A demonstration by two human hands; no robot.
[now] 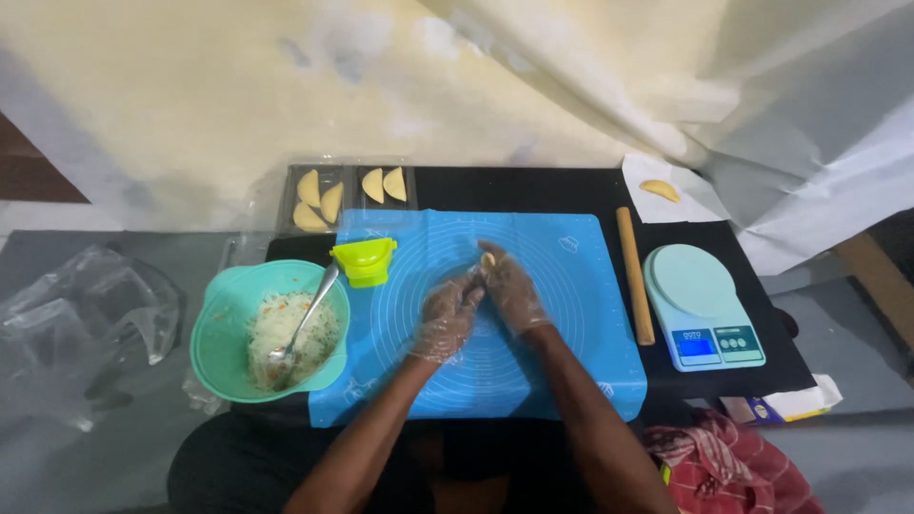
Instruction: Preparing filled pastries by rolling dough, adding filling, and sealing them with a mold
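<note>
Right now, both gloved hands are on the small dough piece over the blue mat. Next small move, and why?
Probably set the small pale dough piece into the yellow-green plastic press mould. Left hand and right hand pinch it above the blue silicone mat; the mould sits open, apparently empty, beside the filling bowl.

We note the dough piece [487,259] is mostly hidden between the gloved left hand [446,319] and right hand [511,290]; its shape cannot be judged. The red patterned cloth [733,466] is cut off by the bottom edge. The scale [703,306] display is too small to read.
</note>
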